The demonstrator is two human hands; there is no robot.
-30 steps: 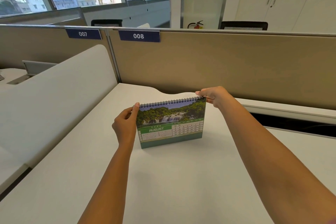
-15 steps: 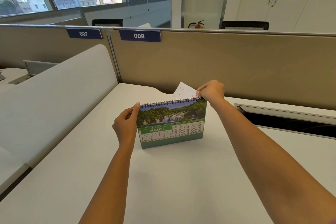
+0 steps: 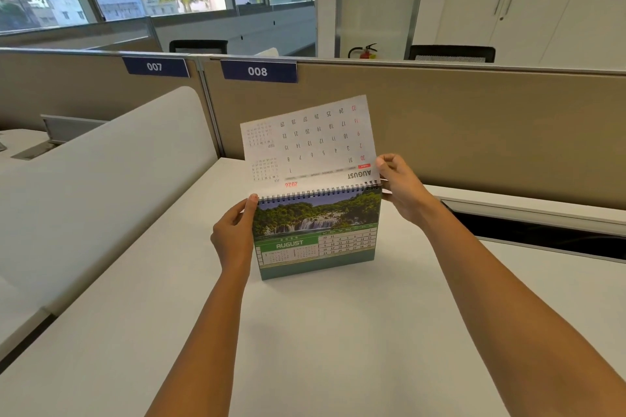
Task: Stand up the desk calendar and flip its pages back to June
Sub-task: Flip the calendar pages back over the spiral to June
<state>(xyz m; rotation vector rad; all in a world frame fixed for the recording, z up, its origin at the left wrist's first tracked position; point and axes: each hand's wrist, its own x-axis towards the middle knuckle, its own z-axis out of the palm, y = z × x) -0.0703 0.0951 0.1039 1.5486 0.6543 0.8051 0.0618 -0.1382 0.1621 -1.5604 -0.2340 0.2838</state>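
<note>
The desk calendar (image 3: 316, 237) stands upright on the white desk (image 3: 338, 332), its front page showing a waterfall photo and a green AUGUST grid. My left hand (image 3: 233, 234) grips its left edge near the spiral binding. A white page (image 3: 311, 142) stands raised above the spiral, its print upside down and reading AUGUST. My right hand (image 3: 399, 186) pinches that page at its right edge, by the spiral's right end.
A beige partition (image 3: 474, 129) with labels 007 and 008 runs behind the desk. A white curved divider (image 3: 101, 186) borders the left side. A dark cable slot (image 3: 542, 230) opens in the desk at the right. Windows, chair backs and a fire extinguisher lie beyond.
My right hand has pulled a page up from behind the spiral; it now stands raised above the calendar. My left hand stays on the left edge.
</note>
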